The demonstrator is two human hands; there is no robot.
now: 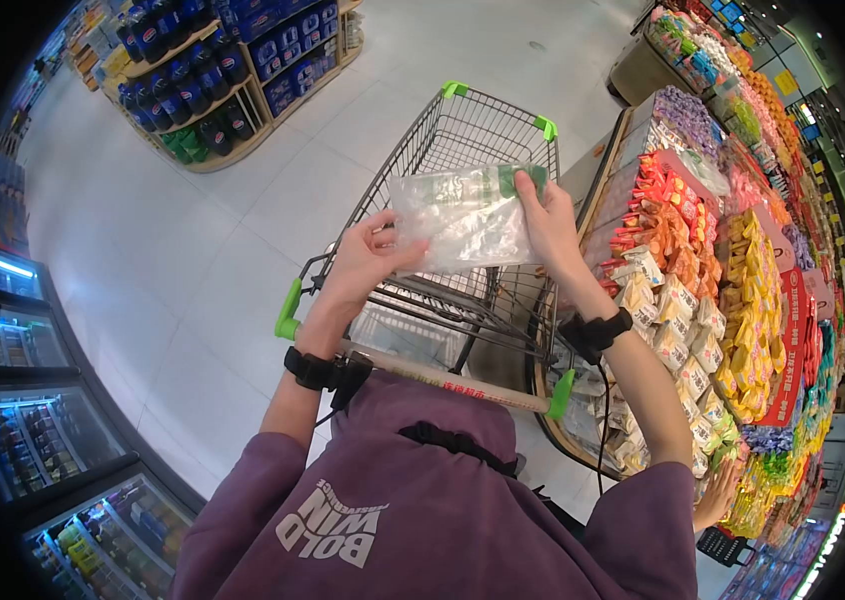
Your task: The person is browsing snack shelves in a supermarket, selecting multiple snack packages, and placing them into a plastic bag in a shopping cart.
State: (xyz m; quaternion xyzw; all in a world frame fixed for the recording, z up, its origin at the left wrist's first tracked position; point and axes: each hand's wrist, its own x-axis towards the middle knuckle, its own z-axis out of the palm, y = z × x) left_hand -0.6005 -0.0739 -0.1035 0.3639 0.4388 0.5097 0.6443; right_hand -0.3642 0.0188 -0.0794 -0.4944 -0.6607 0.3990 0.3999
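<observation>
A clear plastic bag [468, 225] with green print is stretched between my two hands, above the shopping cart [428, 140]. My left hand [375, 255] is closed on the bag's left edge, fingers curled and pinching the film. At the bag's right end, my right hand [548, 222] grips it with the thumb on top, by the green printed part; its other fingers are mostly hidden behind the bag. The bag looks flat. Below it is the cart's wire basket with green corners, and the cart handle [453, 382] runs across in front of my body.
To the right, a sloping display of packaged snacks [678, 310] runs close beside the cart. Another person's hand [718, 495] reaches toward it at lower right. A shelf of dark bottles [183, 85] stands at upper left. Glass-door coolers [33, 430] line the left side.
</observation>
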